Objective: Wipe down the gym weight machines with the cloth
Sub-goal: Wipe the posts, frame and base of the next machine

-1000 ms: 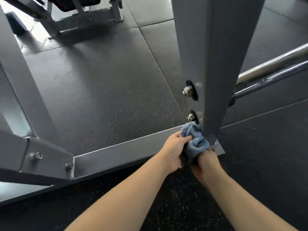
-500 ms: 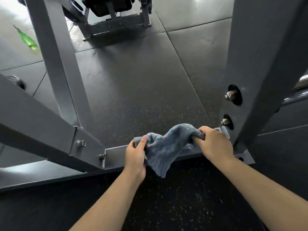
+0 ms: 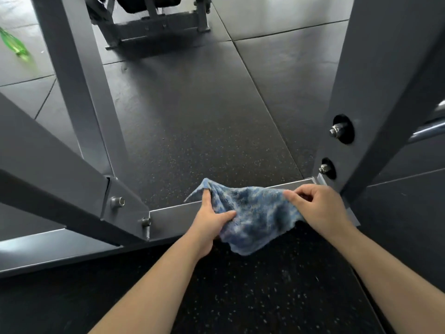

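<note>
A blue terry cloth is stretched between both my hands, low over the grey base bar of a weight machine. My left hand pinches the cloth's left side, one finger poking up under its corner. My right hand grips the right edge, close to the foot of the thick grey upright post with two bolts. The cloth's lower part hangs in front of the bar and hides a stretch of it.
A slanted grey brace joins the base bar at a bolted bracket on the left. Another upright rises behind it. A second machine's frame stands further back. A green bottle lies on the black rubber floor at far left.
The cloth was bunched in both hands at the post's foot; my hands have drawn apart and spread it open along the base bar, and the view has shifted left.
</note>
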The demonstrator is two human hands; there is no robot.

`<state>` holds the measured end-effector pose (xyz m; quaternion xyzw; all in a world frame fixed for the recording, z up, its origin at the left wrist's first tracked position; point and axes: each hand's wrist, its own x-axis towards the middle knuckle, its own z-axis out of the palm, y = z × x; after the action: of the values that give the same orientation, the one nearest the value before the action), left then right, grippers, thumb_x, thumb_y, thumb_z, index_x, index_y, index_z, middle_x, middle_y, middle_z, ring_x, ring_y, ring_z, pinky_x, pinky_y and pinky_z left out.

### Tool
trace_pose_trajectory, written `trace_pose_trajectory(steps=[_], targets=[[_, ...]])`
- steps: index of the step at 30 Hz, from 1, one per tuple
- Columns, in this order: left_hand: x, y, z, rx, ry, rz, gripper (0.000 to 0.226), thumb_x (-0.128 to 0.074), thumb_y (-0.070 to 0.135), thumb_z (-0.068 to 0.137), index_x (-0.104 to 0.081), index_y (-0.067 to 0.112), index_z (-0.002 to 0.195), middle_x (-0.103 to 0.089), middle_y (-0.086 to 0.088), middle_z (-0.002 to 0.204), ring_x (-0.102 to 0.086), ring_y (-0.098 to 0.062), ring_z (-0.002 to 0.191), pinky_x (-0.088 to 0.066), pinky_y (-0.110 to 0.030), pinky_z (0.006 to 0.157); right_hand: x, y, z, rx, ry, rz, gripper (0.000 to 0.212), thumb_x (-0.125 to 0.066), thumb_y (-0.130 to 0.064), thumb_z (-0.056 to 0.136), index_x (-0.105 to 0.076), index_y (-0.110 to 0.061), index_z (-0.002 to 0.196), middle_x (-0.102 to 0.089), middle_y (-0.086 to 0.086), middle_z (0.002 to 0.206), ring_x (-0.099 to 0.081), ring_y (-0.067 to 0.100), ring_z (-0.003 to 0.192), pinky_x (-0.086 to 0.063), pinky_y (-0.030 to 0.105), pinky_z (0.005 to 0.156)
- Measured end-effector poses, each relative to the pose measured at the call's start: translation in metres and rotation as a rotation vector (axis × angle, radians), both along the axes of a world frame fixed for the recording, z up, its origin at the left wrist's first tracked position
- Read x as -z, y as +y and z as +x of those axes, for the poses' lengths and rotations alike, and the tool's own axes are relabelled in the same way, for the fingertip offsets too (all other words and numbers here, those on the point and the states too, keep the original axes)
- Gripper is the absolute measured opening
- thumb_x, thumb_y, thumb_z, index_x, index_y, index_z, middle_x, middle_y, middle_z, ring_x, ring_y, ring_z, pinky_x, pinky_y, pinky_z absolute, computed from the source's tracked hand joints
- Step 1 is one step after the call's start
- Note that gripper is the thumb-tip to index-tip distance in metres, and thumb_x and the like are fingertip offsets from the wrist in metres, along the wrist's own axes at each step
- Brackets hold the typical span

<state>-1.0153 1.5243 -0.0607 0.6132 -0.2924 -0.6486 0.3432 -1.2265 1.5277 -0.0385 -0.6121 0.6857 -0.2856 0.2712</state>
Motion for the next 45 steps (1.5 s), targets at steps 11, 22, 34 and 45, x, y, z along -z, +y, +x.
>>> trace_pose_trajectory(steps=[11,22,34,45], targets=[[0.005,-0.040,-0.003,0.459,-1.186,-0.468,0.069,-0.051,0.011,0.090,-0.013,0.009,0.148,0.002,-0.019,0.154,-0.012,-0.032,0.141,-0.013,-0.031,0.113,0.040,0.035,0.021,-0.247,0.475,-0.170,0.032,-0.058,-0.043,0.077,-0.073,-0.018,0.089,-0.067,0.000,0.092,-0.066,0.021,0.075,-0.055,0.029,0.059],[0.067,-0.015,-0.018,0.845,-1.371,-0.409,0.078,-0.046,0.036,0.095,0.007,0.016,0.149,0.009,-0.009,0.157,0.007,-0.025,0.145,0.001,-0.036,0.116,0.086,-0.042,0.067,-0.697,0.800,0.186,0.085,-0.050,-0.035,0.090,0.003,-0.005,0.149,0.005,0.012,0.158,0.009,0.027,0.145,0.002,0.038,0.119],[0.068,-0.070,-0.125,1.059,-1.375,-0.622,0.095,-0.069,0.041,0.072,-0.014,0.015,0.145,-0.039,-0.006,0.135,-0.041,-0.027,0.121,-0.028,-0.036,0.102,0.081,-0.087,-0.022,-0.430,1.180,0.426,0.078,-0.058,-0.030,0.086,-0.010,-0.014,0.145,-0.025,0.008,0.149,-0.019,0.023,0.141,-0.011,0.032,0.117],[0.052,-0.072,-0.047,1.138,-1.279,-0.419,0.088,-0.068,0.064,0.062,-0.035,0.020,0.130,-0.047,-0.005,0.126,-0.047,-0.026,0.118,-0.036,-0.036,0.099,0.052,-0.114,0.040,-0.661,0.805,0.824,0.101,-0.084,-0.053,0.046,-0.034,-0.034,0.132,-0.047,-0.005,0.136,-0.043,0.024,0.126,-0.040,0.041,0.100]])
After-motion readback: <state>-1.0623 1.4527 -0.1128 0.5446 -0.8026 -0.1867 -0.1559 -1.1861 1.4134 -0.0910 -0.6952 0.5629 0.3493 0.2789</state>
